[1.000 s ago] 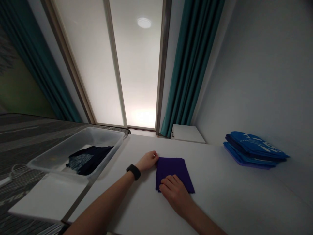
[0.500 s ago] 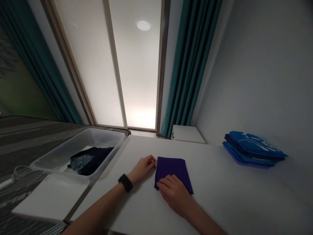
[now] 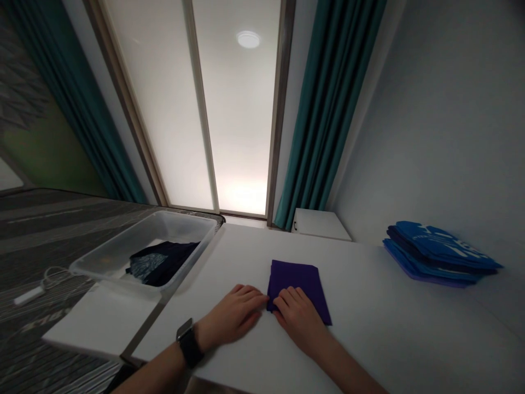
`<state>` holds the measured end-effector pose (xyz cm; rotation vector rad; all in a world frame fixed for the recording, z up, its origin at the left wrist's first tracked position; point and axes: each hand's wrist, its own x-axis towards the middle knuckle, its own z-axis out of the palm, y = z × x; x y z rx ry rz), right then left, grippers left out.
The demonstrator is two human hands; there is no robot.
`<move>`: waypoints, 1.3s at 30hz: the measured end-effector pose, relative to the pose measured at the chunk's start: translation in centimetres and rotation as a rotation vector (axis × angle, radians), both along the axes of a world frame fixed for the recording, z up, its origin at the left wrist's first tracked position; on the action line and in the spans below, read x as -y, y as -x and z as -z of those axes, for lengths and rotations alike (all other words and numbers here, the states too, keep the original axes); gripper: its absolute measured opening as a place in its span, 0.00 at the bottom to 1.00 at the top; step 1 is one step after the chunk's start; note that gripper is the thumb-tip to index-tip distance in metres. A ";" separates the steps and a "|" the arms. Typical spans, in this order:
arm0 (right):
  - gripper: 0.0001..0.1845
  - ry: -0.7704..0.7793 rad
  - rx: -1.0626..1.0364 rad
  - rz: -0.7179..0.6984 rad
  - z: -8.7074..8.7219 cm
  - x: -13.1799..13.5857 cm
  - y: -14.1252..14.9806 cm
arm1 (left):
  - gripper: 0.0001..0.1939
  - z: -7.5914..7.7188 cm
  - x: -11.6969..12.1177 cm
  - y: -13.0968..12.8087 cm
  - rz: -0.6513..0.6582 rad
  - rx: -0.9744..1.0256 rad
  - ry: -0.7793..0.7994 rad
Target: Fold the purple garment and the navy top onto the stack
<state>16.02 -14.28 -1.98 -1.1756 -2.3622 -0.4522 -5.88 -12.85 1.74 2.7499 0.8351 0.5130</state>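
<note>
A folded purple fabric piece lies flat on the white table, its kind not clear from this side. My right hand rests over its lower left part, fingers bent on top and thumb at the near edge, gripping it there. From the left, my left hand, with a dark watch at the wrist, reaches the lower left corner. Its fingers are stretched out side by side, fingertips touching that edge.
A stack of folded blue and purple fabric pieces sits at the right by the wall. On the left, a clear plastic bin holds dark clothing. A white cabinet stands beyond the table's far edge. A white power strip lies far left.
My left hand has come nearer, from beside the fabric's upper left edge to its lower left corner, its fingers straightening. My right hand stays on the fabric. The view has shifted slightly.
</note>
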 end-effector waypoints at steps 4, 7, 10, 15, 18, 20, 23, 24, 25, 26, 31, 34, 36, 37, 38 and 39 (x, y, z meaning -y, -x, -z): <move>0.06 -0.021 -0.040 -0.020 0.5 -0.2 -0.3 | 0.16 -0.1 0.0 -0.1 -0.018 -0.016 -0.024; 0.07 -0.009 -0.096 -0.014 0.7 -0.2 -0.3 | 0.13 -0.1 0.1 0.0 -0.023 -0.050 -0.046; 0.07 0.005 -0.185 0.011 0.8 -0.2 -0.3 | 0.13 -0.2 0.2 0.0 0.001 -0.079 -0.055; 0.08 0.018 -0.223 0.047 0.6 0.1 -0.1 | 0.21 -0.2 0.2 0.1 0.028 -0.017 0.003; 0.08 0.038 -0.196 0.047 0.3 0.3 0.0 | 0.22 -0.1 0.1 0.1 0.008 0.026 0.042; 0.08 0.041 -0.208 0.044 0.1 0.4 0.0 | 0.20 -0.1 0.1 0.1 0.010 0.024 0.038; 0.07 0.059 -0.219 0.040 0.1 0.6 0.1 | 0.18 -0.2 0.3 0.0 0.013 0.011 0.009; 0.05 0.065 -0.212 0.035 0.0 0.7 0.1 | 0.17 -0.2 0.4 0.0 0.013 0.008 0.000; 0.03 0.068 -0.202 0.032 0.0 0.8 0.2 | 0.16 -0.2 0.4 0.0 0.016 0.006 -0.005; 0.01 0.067 -0.192 0.032 0.0 0.8 0.3 | 0.16 -0.2 0.5 0.0 0.020 0.008 -0.005; 0.08 0.014 -0.147 0.070 0.2 0.8 0.7 | 0.17 0.5 0.1 -0.1 -0.074 0.081 0.081; 0.08 -0.002 -0.135 0.067 0.4 0.7 0.7 | 0.12 1.1 -0.2 -0.9 -0.176 0.126 0.108; 0.08 0.012 -0.124 0.051 0.4 0.7 0.5 | 0.09 1.4 -0.2 -1.6 -0.206 0.111 0.065; 0.08 0.022 -0.118 0.043 0.3 0.8 0.4 | 0.09 1.5 -0.2 -2.0 -0.213 0.091 0.030; 0.08 0.028 -0.114 0.033 0.3 0.9 0.2 | 0.09 1.6 -0.2 -2.4 -0.216 0.066 -0.007; 0.09 0.032 -0.112 0.025 0.2 1.0 0.0 | 0.08 1.7 -0.2 -2.7 -0.215 0.039 -0.044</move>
